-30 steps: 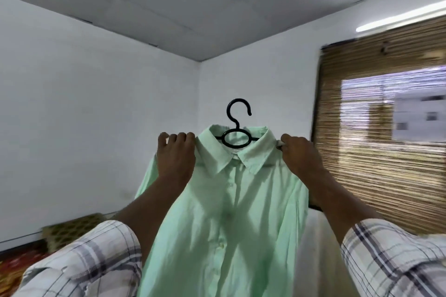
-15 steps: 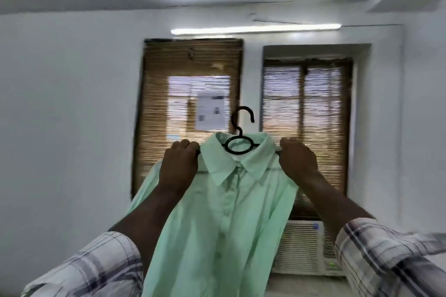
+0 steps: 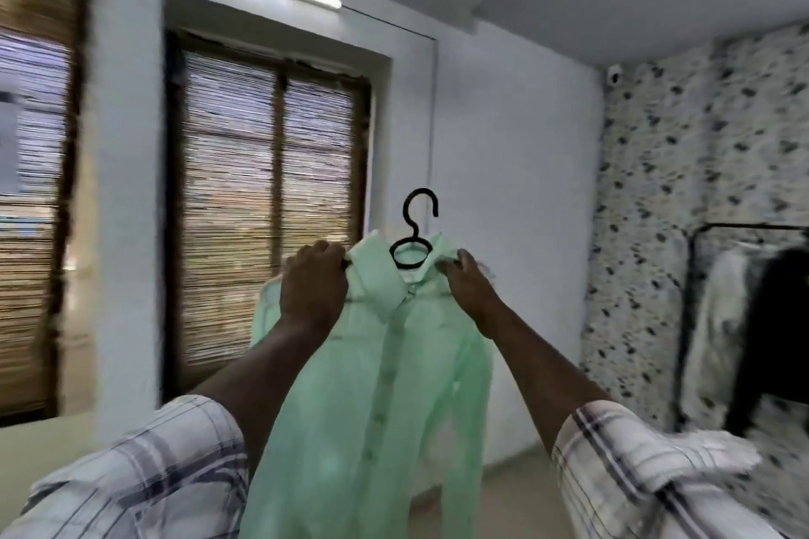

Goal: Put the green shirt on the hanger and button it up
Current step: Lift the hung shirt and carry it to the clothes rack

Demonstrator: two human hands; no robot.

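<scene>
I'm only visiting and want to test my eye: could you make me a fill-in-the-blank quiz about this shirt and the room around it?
1. The shirt held up by the left hand and right hand is pale ____.
2. The hanger, whose hook sticks out above the collar, is ____ in colour.
3. The clothes rail with garments hanging on it stands at the ____ edge of the view.
Missing words: green; black; right.
</scene>
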